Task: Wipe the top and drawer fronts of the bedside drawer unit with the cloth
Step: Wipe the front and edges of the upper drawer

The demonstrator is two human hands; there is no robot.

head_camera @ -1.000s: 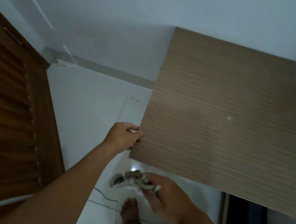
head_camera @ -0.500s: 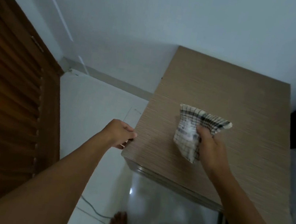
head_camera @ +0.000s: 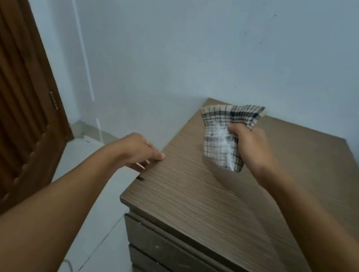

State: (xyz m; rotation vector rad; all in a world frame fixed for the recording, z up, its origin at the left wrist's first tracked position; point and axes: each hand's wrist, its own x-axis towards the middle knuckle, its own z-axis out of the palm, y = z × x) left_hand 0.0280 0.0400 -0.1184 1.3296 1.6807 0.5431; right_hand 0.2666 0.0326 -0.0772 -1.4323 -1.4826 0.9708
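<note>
Cloth: checked, white ground with dark lines, crumpled. Bunched in the right hand, whose fingers are curled tight around its middle. One end fans up toward the wall, the other hangs down toward the unit's top; whether that lower end touches the surface cannot be told. Position: over the far-left part of the top, near the back corner.

Bedside drawer unit: brown, fine horizontal wood-grain finish. Top flat, with nothing lying on it but a dark chip or mark at the left edge. Back edge set against the wall. Below the overhanging front lip, 2 drawer fronts in a darker brown are clear and a further one is partly visible at the bottom; pale specks and scuffs on them.

Left hand: resting at the left edge of the top, fingers loosely extended, fingertips touching the rim, holding nothing. Forearm bare.

Right forearm: bare, crossing above the top from the lower right.

Wall: pale blue-white, a few small dark marks.

Door: brown wood, louvred, at far left, well apart from the unit; a metal hinge on its edge.

Floor: light tiles, visible between door and unit.
</note>
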